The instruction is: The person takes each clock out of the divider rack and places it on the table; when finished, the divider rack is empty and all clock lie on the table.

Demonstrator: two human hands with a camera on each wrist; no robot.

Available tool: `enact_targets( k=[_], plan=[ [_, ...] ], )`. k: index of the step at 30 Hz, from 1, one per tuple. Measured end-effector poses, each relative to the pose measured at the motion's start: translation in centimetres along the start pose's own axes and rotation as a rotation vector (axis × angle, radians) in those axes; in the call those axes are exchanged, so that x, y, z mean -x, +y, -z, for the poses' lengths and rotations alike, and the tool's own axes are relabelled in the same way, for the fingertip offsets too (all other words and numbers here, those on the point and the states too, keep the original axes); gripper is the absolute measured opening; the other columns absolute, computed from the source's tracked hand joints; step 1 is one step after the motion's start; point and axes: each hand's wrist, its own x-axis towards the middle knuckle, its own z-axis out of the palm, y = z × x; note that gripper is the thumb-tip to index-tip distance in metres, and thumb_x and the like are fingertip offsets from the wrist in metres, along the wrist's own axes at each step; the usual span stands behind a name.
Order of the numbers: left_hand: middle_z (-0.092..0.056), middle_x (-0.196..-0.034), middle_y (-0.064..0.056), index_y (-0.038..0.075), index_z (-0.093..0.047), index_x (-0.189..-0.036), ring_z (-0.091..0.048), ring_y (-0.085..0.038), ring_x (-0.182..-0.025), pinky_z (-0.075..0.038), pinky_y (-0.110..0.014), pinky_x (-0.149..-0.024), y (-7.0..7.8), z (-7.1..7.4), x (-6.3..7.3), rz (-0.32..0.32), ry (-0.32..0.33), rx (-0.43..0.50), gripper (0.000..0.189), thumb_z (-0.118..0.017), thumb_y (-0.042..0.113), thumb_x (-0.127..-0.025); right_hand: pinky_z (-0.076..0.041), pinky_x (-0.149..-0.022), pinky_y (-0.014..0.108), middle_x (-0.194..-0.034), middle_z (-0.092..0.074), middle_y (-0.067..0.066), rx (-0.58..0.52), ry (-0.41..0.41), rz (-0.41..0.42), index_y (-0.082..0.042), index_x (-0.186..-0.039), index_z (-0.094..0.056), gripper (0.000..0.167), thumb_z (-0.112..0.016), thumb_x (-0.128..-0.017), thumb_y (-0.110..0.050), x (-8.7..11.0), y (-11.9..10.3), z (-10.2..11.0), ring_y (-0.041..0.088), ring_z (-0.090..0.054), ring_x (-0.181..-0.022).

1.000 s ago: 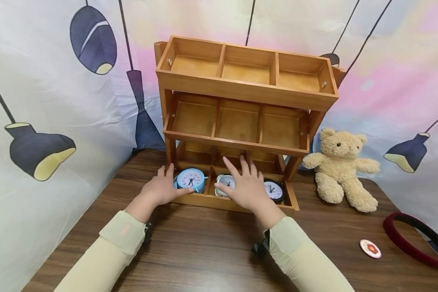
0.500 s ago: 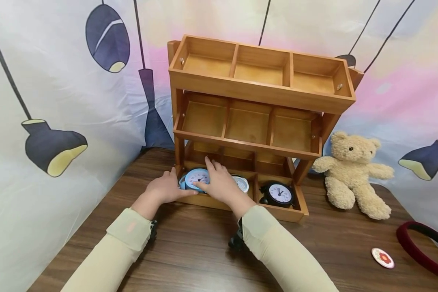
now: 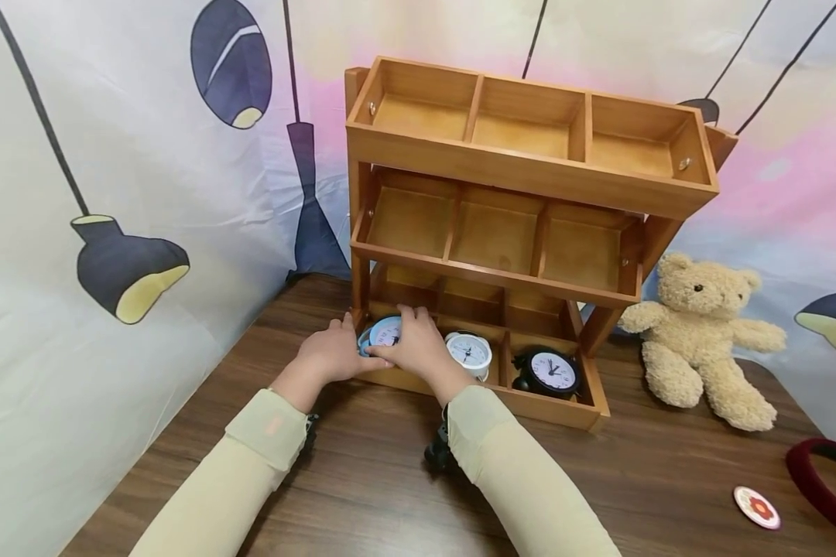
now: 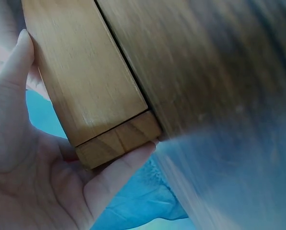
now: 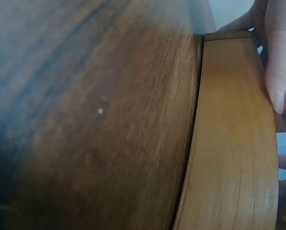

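Observation:
A wooden three-tier rack (image 3: 529, 170) stands on the table, each tier split into three compartments. A blue alarm clock (image 3: 385, 332) lies face up in the bottom left compartment, partly covered by my right hand (image 3: 423, 352), whose fingers and thumb hold it. My left hand (image 3: 329, 353) rests at the left end of the bottom tray (image 4: 88, 72), thumb at its front rim and a finger along its end. Beside them, a white alarm clock (image 3: 468, 352) sits in the middle compartment. The right compartment holds a black alarm clock (image 3: 552, 371).
A teddy bear (image 3: 707, 333) sits right of the rack. Nearer on the wooden table (image 3: 362, 487) lie a round badge with a red flower (image 3: 757, 507) and a dark red headband (image 3: 818, 483). A patterned cloth (image 3: 146, 116) hangs behind.
My right hand has moved left from over the white clock to the blue clock and closed on it, uncovering the white one. My left hand stays at the rack's left end. The view has shifted left.

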Motion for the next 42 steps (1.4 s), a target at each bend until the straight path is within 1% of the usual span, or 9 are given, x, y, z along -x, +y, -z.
enact_targets(
  k=[6,11,17,21,28,31,35,38,42],
  plan=[
    [-0.032,-0.149,-0.037,-0.013,-0.013,-0.153,-0.058,-0.051,-0.11,-0.049,-0.06,-0.089,-0.3,0.2,0.0,0.006,0.003,0.005,0.122,-0.058,0.076,-0.082,-0.044,-0.103,0.044,-0.137,-0.047,0.024,0.017,-0.03,-0.015,0.0,-0.148,-0.039,0.099,-0.081,-0.076,-0.053,-0.3,-0.6,0.3,0.034,-0.052,-0.121],
    [-0.032,-0.149,-0.037,-0.012,-0.012,-0.153,-0.055,-0.052,-0.114,-0.048,-0.06,-0.091,-0.1,0.2,-0.1,0.008,0.001,0.006,0.123,-0.058,0.077,-0.082,-0.046,-0.1,0.043,-0.136,-0.049,0.023,0.049,-0.064,-0.024,-0.001,-0.148,-0.039,0.095,-0.081,-0.078,-0.05,-0.5,-0.8,0.7,0.033,-0.055,-0.118],
    [-0.031,-0.15,-0.036,-0.012,-0.013,-0.153,-0.053,-0.052,-0.118,-0.048,-0.059,-0.092,0.3,0.2,-0.2,0.012,-0.006,0.0,0.123,-0.058,0.078,-0.081,-0.049,-0.094,0.042,-0.132,-0.052,0.022,0.049,-0.092,-0.034,-0.001,-0.147,-0.043,0.091,-0.083,-0.077,-0.045,-0.6,-0.6,1.2,0.031,-0.058,-0.109],
    [-0.031,-0.15,-0.036,-0.012,-0.014,-0.153,-0.053,-0.051,-0.118,-0.048,-0.058,-0.092,0.4,0.1,-0.3,0.012,-0.003,-0.001,0.123,-0.058,0.077,-0.081,-0.05,-0.094,0.042,-0.129,-0.054,0.021,0.061,-0.107,-0.031,0.0,-0.145,-0.047,0.086,-0.081,-0.078,-0.043,-0.7,-0.5,1.3,0.03,-0.058,-0.107],
    [-0.031,-0.151,-0.035,-0.011,-0.014,-0.154,-0.052,-0.052,-0.119,-0.046,-0.061,-0.094,0.7,0.0,-0.3,0.011,-0.008,0.008,0.124,-0.059,0.078,-0.08,-0.049,-0.094,0.041,-0.127,-0.056,0.021,0.115,-0.107,-0.032,0.0,-0.14,-0.052,0.081,-0.079,-0.078,-0.045,-0.7,-0.6,1.7,0.029,-0.058,-0.108],
    [-0.029,-0.152,-0.035,-0.011,-0.013,-0.154,-0.051,-0.052,-0.121,-0.045,-0.061,-0.095,0.6,-0.1,-0.2,0.015,-0.014,0.011,0.123,-0.058,0.078,-0.081,-0.05,-0.094,0.043,-0.129,-0.055,0.022,0.11,-0.11,-0.025,0.0,-0.14,-0.053,0.082,-0.079,-0.079,-0.047,-0.7,-0.9,2.1,0.03,-0.058,-0.108],
    [-0.029,-0.152,-0.036,-0.012,-0.013,-0.153,-0.05,-0.052,-0.123,-0.045,-0.06,-0.095,0.4,-0.2,-0.2,0.016,-0.008,0.015,0.124,-0.058,0.078,-0.081,-0.05,-0.094,0.043,-0.132,-0.053,0.023,0.089,-0.091,-0.006,0.0,-0.142,-0.051,0.083,-0.078,-0.08,-0.046,-0.7,-1.3,2.9,0.031,-0.057,-0.109],
    [-0.028,-0.152,-0.036,-0.012,-0.013,-0.153,-0.049,-0.051,-0.124,-0.046,-0.058,-0.095,0.2,-0.2,-0.2,0.021,-0.008,0.016,0.124,-0.057,0.079,-0.08,-0.05,-0.093,0.042,-0.133,-0.052,0.023,0.094,-0.071,0.006,0.001,-0.144,-0.049,0.084,-0.076,-0.081,-0.047,-0.8,-1.6,3.4,0.03,-0.057,-0.11],
    [-0.027,-0.153,-0.036,-0.012,-0.013,-0.153,-0.05,-0.051,-0.123,-0.047,-0.058,-0.094,0.0,-0.1,-0.3,0.026,-0.015,0.016,0.126,-0.057,0.08,-0.079,-0.05,-0.092,0.042,-0.137,-0.05,0.023,0.089,-0.047,0.004,0.001,-0.147,-0.044,0.088,-0.074,-0.082,-0.049,-0.6,-2.0,4.2,0.03,-0.057,-0.11]
  ],
)
